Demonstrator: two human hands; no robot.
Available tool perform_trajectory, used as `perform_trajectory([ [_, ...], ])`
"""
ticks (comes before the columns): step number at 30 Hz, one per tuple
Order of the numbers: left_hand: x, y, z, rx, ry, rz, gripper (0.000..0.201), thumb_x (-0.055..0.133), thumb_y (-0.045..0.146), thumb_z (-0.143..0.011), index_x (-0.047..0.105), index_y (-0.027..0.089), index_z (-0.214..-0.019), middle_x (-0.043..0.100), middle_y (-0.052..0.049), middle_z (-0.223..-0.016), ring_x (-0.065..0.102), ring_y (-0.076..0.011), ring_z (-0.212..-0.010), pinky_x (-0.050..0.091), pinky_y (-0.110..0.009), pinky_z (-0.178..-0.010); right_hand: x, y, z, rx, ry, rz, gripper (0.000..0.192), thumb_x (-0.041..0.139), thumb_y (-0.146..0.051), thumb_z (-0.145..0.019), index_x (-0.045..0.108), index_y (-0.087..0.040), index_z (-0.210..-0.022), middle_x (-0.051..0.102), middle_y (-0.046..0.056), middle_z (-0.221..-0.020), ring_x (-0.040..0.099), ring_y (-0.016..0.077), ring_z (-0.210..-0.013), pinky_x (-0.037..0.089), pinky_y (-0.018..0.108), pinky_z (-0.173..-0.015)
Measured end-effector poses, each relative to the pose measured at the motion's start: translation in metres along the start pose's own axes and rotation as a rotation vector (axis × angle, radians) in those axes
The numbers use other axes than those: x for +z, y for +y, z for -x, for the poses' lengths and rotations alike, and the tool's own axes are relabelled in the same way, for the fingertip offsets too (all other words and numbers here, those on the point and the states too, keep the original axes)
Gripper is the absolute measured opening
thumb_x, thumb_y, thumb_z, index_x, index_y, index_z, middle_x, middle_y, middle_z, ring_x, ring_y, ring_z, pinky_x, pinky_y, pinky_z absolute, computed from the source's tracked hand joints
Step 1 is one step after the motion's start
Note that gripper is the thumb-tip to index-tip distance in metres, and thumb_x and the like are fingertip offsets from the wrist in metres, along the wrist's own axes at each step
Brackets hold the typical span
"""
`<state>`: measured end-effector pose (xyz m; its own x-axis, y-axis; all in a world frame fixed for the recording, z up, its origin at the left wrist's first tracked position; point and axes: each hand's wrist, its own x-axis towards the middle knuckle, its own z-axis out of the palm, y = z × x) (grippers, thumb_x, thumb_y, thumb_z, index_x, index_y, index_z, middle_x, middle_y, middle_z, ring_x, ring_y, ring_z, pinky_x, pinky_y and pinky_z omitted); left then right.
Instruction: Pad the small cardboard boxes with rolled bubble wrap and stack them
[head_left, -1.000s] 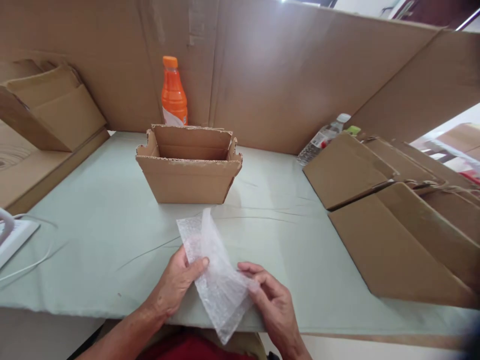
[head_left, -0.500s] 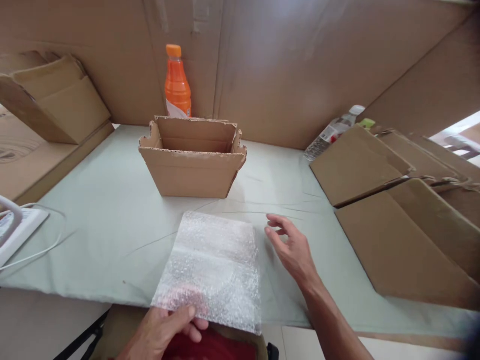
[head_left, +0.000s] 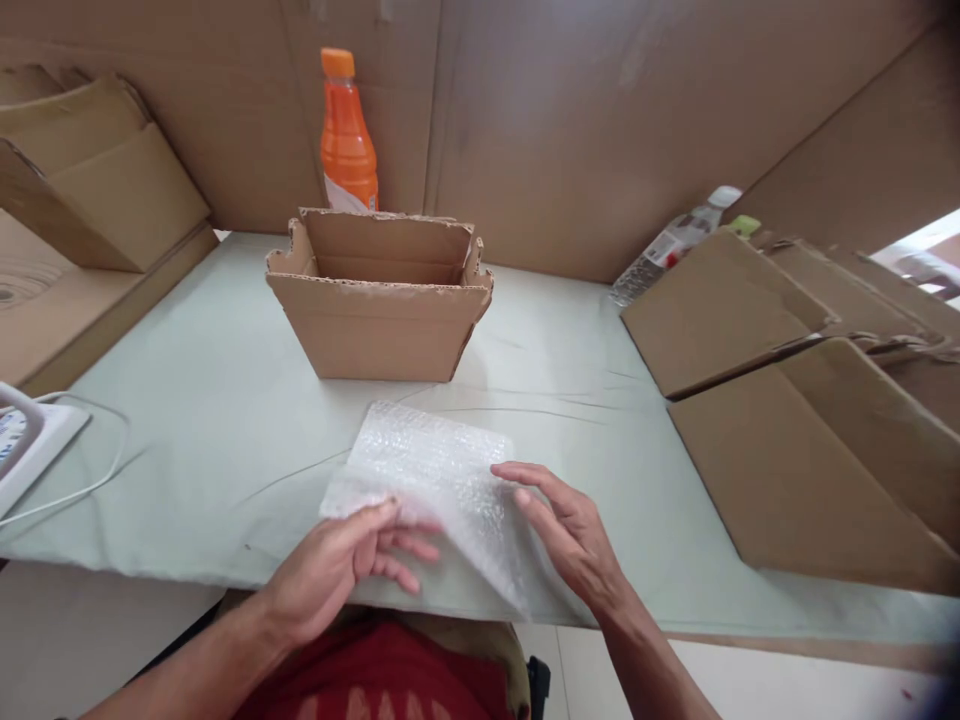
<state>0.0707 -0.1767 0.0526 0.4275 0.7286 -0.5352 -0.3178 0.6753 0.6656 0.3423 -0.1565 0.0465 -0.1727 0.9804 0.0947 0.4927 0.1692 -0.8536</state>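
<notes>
Right at the table's [head_left: 187, 400] front edge, the left hand [head_left: 334, 560] pinches the bubble wrap [head_left: 435, 450] under its thumb, lower fingers loose; the right hand [head_left: 570, 530], open, is at the sheet's right side, contact hard to tell. The sheet's near corner blurs. Beyond it stands the box [head_left: 382, 332], open-topped, floor hidden by its front wall. Toward the far edge, the orange bottle's [head_left: 349, 145] base is masked; at the far right corner, cartons [head_left: 720, 310] partly cover a leaning clear bottle [head_left: 679, 238].

It looks like a makeshift workshop station indoors: a cloth-covered table [head_left: 187, 410] walled in by tall cardboard panels [head_left: 600, 130]. Cardboard boxes [head_left: 757, 460] flank both sides, bubble wrap [head_left: 431, 450] is at the front, and pale floor tiles [head_left: 750, 680] show below
</notes>
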Motion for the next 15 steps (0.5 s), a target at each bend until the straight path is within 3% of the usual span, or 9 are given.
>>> perform_trajectory([
  [3, 0.0, 0.018, -0.024, 0.084, -0.08, 0.039, 0.064, 0.064, 0.053, -0.087, 0.05, 0.022, -0.141, 0.059, -0.018, -0.139, 0.063, -0.0328, -0.116, 0.057, -0.042, -0.078, -0.001, 0.002, 0.013, 0.05, 0.184, 0.043, 0.026, 0.052, -0.035, -0.099, 0.071, -0.027, -0.114, 0.074, 0.005, -0.117, 0.068, 0.0245, -0.109, 0.054, 0.038, -0.094],
  [6, -0.007, 0.022, -0.03, 0.069, -0.143, -0.026, 0.067, 0.067, 0.046, -0.086, 0.046, 0.021, -0.144, 0.059, -0.019, -0.138, 0.064, -0.0325, -0.114, 0.055, -0.042, -0.081, 0.011, 0.001, 0.025, -0.143, 0.334, 0.196, 0.024, 0.057, -0.023, -0.095, 0.067, -0.027, -0.117, 0.071, 0.007, -0.123, 0.065, 0.0262, -0.115, 0.05, 0.042, -0.098],
  [8, -0.012, 0.021, -0.022, 0.128, -0.136, -0.178, 0.058, 0.067, 0.041, -0.085, 0.053, 0.02, -0.138, 0.065, -0.017, -0.127, 0.067, -0.0298, -0.102, 0.054, -0.039, -0.076, 0.02, 0.003, 0.028, -0.315, 0.292, 0.321, 0.031, 0.059, -0.015, -0.091, 0.064, -0.028, -0.118, 0.069, 0.008, -0.127, 0.063, 0.0274, -0.117, 0.048, 0.044, -0.098],
  [11, -0.017, 0.019, -0.009, 0.458, 0.044, -0.651, 0.038, 0.063, 0.03, -0.088, 0.065, 0.022, -0.125, 0.071, -0.013, -0.114, 0.067, -0.0283, -0.099, 0.052, -0.044, -0.087, 0.027, 0.017, 0.024, -0.462, 0.151, 0.497, 0.041, 0.063, -0.02, -0.087, 0.062, -0.027, -0.128, 0.065, 0.011, -0.135, 0.062, 0.0323, -0.119, 0.047, 0.047, -0.095],
  [13, -0.02, 0.02, -0.008, 0.729, 0.15, -1.072, 0.037, 0.06, 0.021, -0.087, 0.068, 0.023, -0.123, 0.067, -0.013, -0.127, 0.059, -0.0325, -0.121, 0.041, -0.05, -0.106, 0.027, 0.035, 0.016, -0.508, 0.103, 0.588, 0.047, 0.063, -0.03, -0.087, 0.061, -0.028, -0.134, 0.065, 0.011, -0.137, 0.064, 0.0356, -0.117, 0.049, 0.049, -0.09],
  [15, -0.026, 0.023, -0.016, 0.872, 0.158, -1.457, 0.045, 0.06, 0.017, -0.083, 0.064, 0.021, -0.128, 0.058, -0.016, -0.142, 0.043, -0.0364, -0.138, 0.029, -0.055, -0.115, 0.026, 0.057, 0.003, -0.525, 0.078, 0.606, 0.045, 0.061, -0.038, -0.087, 0.064, -0.033, -0.132, 0.068, 0.009, -0.132, 0.067, 0.0363, -0.11, 0.052, 0.049, -0.084],
])
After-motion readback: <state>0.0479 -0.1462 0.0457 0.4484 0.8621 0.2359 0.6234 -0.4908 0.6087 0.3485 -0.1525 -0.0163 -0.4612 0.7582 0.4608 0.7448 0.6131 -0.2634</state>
